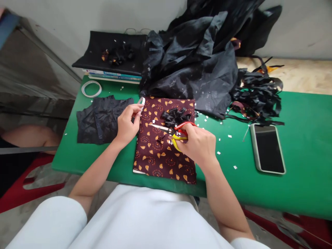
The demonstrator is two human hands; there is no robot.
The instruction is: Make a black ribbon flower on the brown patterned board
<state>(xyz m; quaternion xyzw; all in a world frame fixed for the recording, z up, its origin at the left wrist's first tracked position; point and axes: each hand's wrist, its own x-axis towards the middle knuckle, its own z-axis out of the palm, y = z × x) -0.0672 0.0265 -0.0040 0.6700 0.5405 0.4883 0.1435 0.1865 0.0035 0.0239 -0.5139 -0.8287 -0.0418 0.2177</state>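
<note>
Between its thumb and fingers, my left hand (129, 121) pinches a small roll of white tape (142, 101) at the upper left edge of a dark maroon cloth (158, 162) with a yellow leaf print. My right hand (199, 143) grips scissors (178, 132) with red and yellow handles, their blades pointing left above the cloth. The blades look nearly closed. A cluster of black ribbon loops (175, 117) lies on the cloth just beyond the scissors. Small white bits are scattered around the blades and ribbon.
Crumpled black fabric (192, 76) covers the back middle of the green table (306, 145). A black ribbon heap (261, 90) and a phone (268, 148) sit to the right. At left are a white tape ring (91, 89), black cloth (101, 121) and books (114, 75). Another person's leg (31, 138) shows at far left.
</note>
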